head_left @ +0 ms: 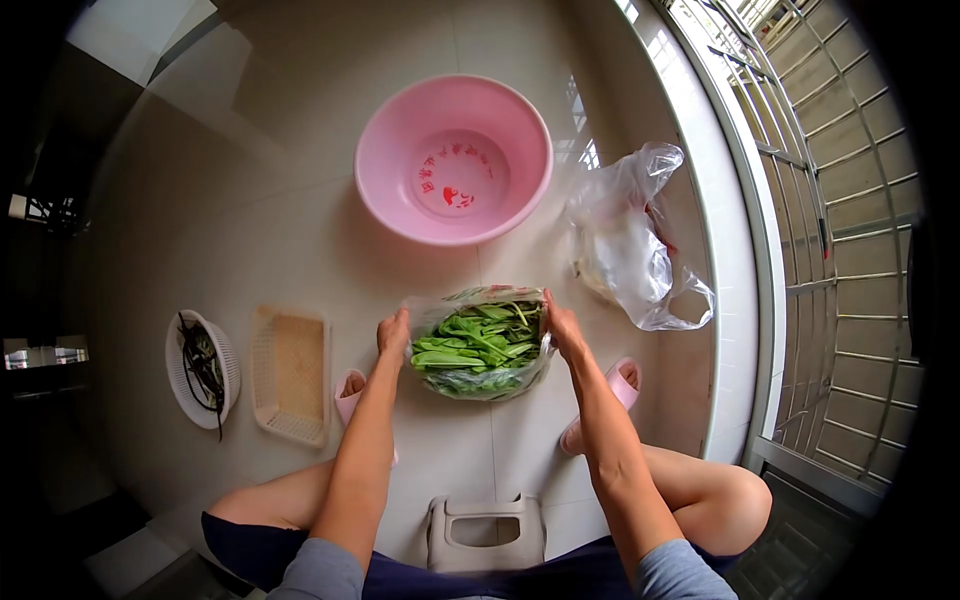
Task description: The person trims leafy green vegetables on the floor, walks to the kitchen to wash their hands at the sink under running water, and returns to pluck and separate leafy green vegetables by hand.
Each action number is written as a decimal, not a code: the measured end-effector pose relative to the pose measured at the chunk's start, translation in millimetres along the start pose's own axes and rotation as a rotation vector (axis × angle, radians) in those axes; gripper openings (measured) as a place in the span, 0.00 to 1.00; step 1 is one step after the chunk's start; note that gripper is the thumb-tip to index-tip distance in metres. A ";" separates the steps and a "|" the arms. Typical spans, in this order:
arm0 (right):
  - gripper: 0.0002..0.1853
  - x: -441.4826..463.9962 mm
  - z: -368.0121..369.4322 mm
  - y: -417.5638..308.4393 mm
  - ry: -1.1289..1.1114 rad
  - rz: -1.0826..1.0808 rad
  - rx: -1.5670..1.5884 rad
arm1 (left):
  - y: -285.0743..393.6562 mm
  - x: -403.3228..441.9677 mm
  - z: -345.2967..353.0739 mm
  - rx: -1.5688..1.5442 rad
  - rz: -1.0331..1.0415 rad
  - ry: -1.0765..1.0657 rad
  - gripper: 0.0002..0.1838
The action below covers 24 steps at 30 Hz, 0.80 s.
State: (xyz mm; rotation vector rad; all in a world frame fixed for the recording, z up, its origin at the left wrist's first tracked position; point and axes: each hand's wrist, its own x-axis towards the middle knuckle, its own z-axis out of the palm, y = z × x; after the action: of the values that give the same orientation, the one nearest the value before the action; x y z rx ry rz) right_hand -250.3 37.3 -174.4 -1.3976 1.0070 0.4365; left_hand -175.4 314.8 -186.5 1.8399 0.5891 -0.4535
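A clear plastic bag (480,386) full of leafy green vegetables (478,345) rests on the floor between my feet, its mouth spread wide. My left hand (394,331) grips the bag's left edge, fingers closed and partly hidden. On the opposite side, my right hand (562,326) pinches the right edge of the same bag. The greens lie in a loose pile inside, leaves toward the left and stems toward the upper right. Just beyond the bag stands a pink basin (455,228) with red lettering on its bottom.
A white round basket (232,372) with dark, stringy vegetables (203,362) is at the left, beside a beige rectangular basket (290,375). To the right sits another plastic bag (630,240) near the window ledge. A beige stool (486,555) is below me.
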 end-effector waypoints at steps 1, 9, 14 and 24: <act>0.34 4.3 2.4 -3.1 0.077 0.039 -0.069 | -5.6 3.9 3.2 0.002 -0.005 -0.005 0.17; 0.29 27.7 -3.1 -12.6 0.226 -0.239 -0.144 | -9.0 4.4 -26.3 -0.195 -0.202 -0.593 0.09; 0.23 31.7 -6.6 -5.3 -0.146 -0.274 0.091 | -28.6 5.5 -7.0 0.062 0.041 -0.334 0.14; 0.14 42.3 11.5 28.8 -0.145 0.174 0.258 | -66.7 11.1 -14.7 -0.385 -0.263 -0.219 0.12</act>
State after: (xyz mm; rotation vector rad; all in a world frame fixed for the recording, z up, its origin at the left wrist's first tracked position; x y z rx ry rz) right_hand -246.1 40.8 -226.6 -1.0376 1.0304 0.5095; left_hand -205.8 349.2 -238.3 1.3329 0.7152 -0.6575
